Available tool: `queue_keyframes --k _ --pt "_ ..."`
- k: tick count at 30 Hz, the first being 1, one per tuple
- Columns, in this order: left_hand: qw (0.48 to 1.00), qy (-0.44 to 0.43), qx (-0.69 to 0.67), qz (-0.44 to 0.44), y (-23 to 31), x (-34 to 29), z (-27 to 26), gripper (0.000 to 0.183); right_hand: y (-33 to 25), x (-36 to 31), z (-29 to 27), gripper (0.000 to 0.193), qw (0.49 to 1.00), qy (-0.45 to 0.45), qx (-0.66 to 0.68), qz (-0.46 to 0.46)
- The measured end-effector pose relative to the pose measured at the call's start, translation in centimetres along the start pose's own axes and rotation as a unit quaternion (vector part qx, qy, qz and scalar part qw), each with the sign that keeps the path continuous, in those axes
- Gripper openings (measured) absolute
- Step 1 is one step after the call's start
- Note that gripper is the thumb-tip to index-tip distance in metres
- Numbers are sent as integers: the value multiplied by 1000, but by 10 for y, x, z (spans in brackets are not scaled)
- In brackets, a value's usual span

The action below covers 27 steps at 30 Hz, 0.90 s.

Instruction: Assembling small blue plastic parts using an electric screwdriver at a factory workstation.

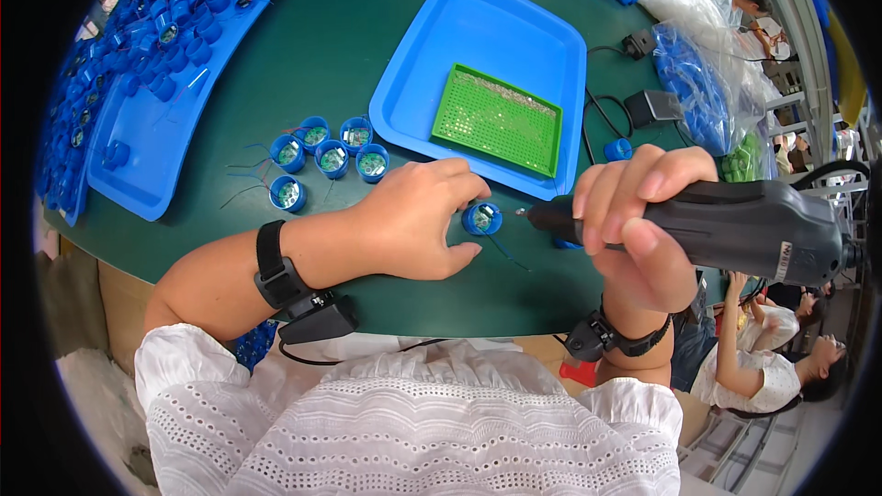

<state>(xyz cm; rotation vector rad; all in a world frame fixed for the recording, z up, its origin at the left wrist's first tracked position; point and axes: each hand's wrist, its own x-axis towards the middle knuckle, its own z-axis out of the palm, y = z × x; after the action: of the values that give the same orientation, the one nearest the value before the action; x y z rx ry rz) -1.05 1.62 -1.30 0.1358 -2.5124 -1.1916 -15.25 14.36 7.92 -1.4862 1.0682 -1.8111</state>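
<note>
My right hand [643, 220] is wrapped round a black electric screwdriver [726, 225], which lies nearly level. Its tip points left, a short way from a small blue round cup [482, 219] with a circuit board inside and a thin wire trailing out. Around that cup's left side curves my left hand [413, 216], thumb and forefinger spread, with a gap between their tips and the cup. Whether another finger touches the cup, I cannot tell. Beneath the screwdriver, a second blue cup [568, 243] is mostly hidden.
Several wired blue cups [333, 159] cluster left of my hand. A blue tray [404, 64] holds a green perforated tray [496, 124] of small metal bits. Far left, a blue tray [138, 179] stands beside heaped cups. A black box [654, 107] with cables and plastic bags [689, 73] lie right.
</note>
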Motion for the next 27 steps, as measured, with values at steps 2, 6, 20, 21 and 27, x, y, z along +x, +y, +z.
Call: queue_keyframes --k 2,6,20,21,27 --pt "1000 -7 12 -10 -1 0 2 39 5 -2 -1 26 1000 0 4 21" --pt "999 -16 28 -1 -2 2 3 35 10 -4 -4 27 998 -38 13 49" --pt "1000 -22 21 -3 -4 0 4 32 31 -2 -6 26 995 -102 7 11" --pt "1000 -24 21 -4 -4 0 4 31 31 -3 -5 27 995 -97 9 20" --pt "999 -24 20 -9 -3 -1 4 31 31 -3 -3 28 994 -100 5 35"
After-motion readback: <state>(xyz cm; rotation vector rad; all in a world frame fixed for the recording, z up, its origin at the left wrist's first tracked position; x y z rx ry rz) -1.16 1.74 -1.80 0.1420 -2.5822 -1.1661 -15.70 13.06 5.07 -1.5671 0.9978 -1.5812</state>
